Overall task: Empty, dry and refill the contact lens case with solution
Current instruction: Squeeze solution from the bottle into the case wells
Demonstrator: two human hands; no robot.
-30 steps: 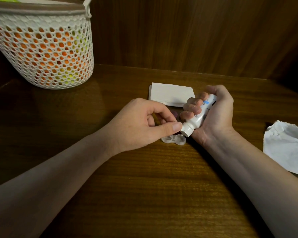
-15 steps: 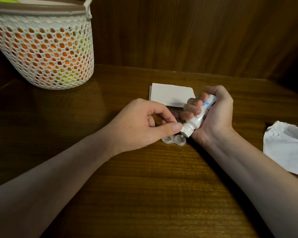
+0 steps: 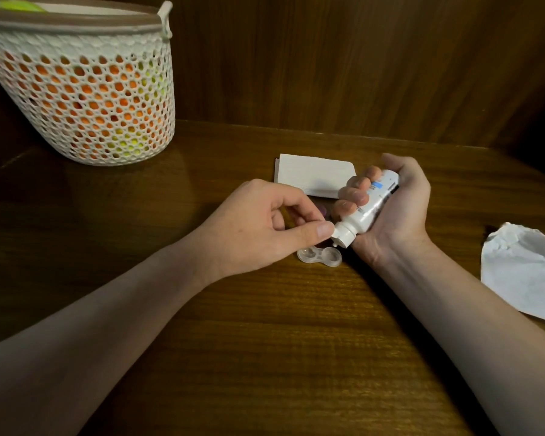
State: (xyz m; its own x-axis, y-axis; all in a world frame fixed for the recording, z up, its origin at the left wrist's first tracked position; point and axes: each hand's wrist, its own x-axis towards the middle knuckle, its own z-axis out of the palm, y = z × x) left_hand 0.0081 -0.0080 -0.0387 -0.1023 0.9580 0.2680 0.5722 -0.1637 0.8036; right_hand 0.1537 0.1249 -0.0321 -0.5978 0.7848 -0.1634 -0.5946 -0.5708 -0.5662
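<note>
R fingers [image 3: 354, 196] round nozzle-down bottle [image 3: 368, 209]

We see a dark wooden table [image 3: 265, 357] backed by wood-panelled walls [image 3: 328, 58], all dimly and warmly lit.

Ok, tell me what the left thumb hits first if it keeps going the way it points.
Judging from this single view, the left hand has its thumb aimed right, and the white cap of the solution bottle sits right at its tip; whether they already touch is unclear.
</note>
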